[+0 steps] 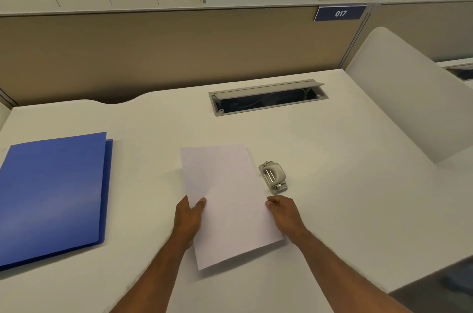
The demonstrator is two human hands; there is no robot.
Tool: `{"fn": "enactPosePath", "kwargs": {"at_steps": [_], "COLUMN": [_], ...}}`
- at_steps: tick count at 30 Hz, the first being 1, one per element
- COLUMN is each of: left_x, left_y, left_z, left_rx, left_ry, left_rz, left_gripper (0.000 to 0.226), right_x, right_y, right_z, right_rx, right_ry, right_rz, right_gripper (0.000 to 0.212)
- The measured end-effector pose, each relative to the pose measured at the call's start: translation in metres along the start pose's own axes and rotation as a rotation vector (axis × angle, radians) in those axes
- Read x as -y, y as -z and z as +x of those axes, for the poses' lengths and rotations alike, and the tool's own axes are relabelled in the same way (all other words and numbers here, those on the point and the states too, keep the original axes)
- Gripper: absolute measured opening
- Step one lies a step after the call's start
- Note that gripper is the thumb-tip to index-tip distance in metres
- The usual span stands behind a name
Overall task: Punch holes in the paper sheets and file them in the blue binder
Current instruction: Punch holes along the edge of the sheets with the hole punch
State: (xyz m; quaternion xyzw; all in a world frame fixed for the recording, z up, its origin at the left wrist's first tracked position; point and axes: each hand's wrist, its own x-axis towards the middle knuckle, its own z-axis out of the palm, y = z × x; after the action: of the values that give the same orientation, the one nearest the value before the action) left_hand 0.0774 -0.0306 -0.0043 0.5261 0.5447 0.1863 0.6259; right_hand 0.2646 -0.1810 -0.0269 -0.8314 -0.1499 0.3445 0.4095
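White paper sheets [226, 200] are held in the middle of the desk, slightly lifted and tilted. My left hand [190, 215] grips their left edge, thumb on top. My right hand [282, 211] pinches their right edge. A small grey metal hole punch [273, 177] sits on the desk just right of the sheets, a little beyond my right hand. The blue binder [53, 197] lies shut and flat at the left of the desk, apart from the sheets.
An open cable tray [267, 100] is set into the white desk [345, 184] behind the sheets. A beige partition wall [179, 51] closes the back. A white side panel [404, 97] stands at the right. The desk's front edge runs near the bottom right.
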Motion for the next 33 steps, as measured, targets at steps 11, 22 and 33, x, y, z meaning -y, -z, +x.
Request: {"fn": "enactPosePath", "kwargs": {"at_steps": [11,22,33], "left_x": [-0.005,-0.01,-0.01], "left_y": [-0.028,-0.034,-0.043], "left_z": [0.008,0.012,0.017], "left_rx": [-0.002,0.027,0.03], "left_ry": [-0.034,-0.031,-0.025], "left_rz": [0.041,0.06,0.106], "left_gripper": [0.042,0.041,0.042], "right_x": [-0.004,-0.007,0.019], "right_y": [0.022,0.026,0.048], "right_z": [0.002,0.003,0.03], "right_rx": [-0.185,-0.213,-0.267], "right_ry": [0.031,0.05,0.131], "right_rz": [-0.019,-0.017,-0.054], "right_gripper": [0.01,0.01,0.024]}}
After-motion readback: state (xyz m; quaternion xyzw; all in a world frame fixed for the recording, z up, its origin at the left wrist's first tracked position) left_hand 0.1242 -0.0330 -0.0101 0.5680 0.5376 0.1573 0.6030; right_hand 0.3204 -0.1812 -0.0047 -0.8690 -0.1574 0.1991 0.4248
